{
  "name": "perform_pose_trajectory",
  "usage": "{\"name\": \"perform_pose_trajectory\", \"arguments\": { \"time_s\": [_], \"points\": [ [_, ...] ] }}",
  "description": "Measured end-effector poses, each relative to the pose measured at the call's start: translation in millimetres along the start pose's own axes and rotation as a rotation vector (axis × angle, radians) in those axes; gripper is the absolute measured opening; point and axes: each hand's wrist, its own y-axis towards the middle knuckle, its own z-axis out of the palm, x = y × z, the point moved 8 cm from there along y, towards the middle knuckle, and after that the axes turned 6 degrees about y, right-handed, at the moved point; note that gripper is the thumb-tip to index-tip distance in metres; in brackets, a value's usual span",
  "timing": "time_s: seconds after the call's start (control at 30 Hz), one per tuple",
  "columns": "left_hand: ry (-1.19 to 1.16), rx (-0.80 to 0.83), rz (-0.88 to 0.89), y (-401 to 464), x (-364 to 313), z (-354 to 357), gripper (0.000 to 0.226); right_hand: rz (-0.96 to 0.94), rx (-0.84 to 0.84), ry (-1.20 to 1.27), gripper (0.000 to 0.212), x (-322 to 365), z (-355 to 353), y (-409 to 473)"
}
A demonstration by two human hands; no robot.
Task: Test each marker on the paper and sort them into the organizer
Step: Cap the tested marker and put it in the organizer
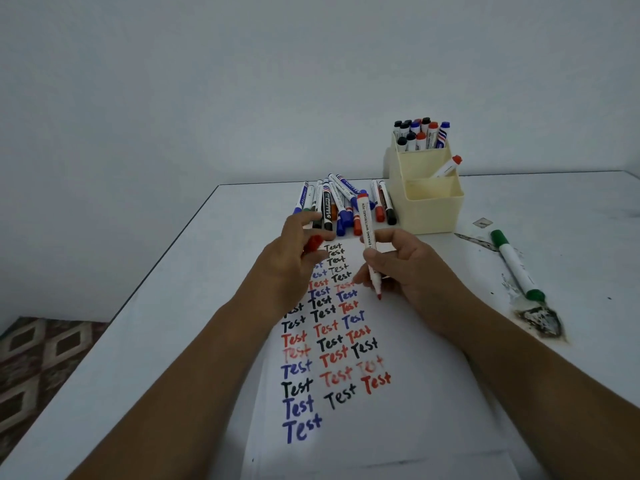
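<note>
My right hand grips an uncapped red whiteboard marker, tip down, just above the white paper. The paper carries several rows of "Test" in black, red and blue. My left hand holds the marker's red cap in its curled fingers, over the paper's top left. A pile of several capped markers lies beyond the paper. The cream organizer stands at the back right; its tall rear section is full of markers, and one red marker leans in a lower compartment.
A green marker lies to the right on the white table, beside a dark scorched patch. A small grey scrap sits near the organizer. The table's left edge drops to a patterned rug.
</note>
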Motion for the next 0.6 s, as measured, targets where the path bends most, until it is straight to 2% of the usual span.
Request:
{"name": "perform_pose_trajectory", "arguments": {
  "time_s": [0.13,0.27,0.43,0.6],
  "points": [
    [-0.039,-0.119,-0.045,-1,3,-13,0.035,-0.013,0.007,-0.052,0.028,0,1,-3],
    [0.023,-0.246,0.068,-4,1,-27,0.031,-0.006,0.002,-0.013,0.027,1,0,-4],
    [0.001,-0.021,-0.034,-2,7,-7,0.043,-0.029,-0.019,0.243,0.022,4,-7,-6],
    [0.007,0.025,0.018,-3,-1,-2,0.042,-0.104,-0.061,0.26,0.021,4,-16,-3]
  ]
}}
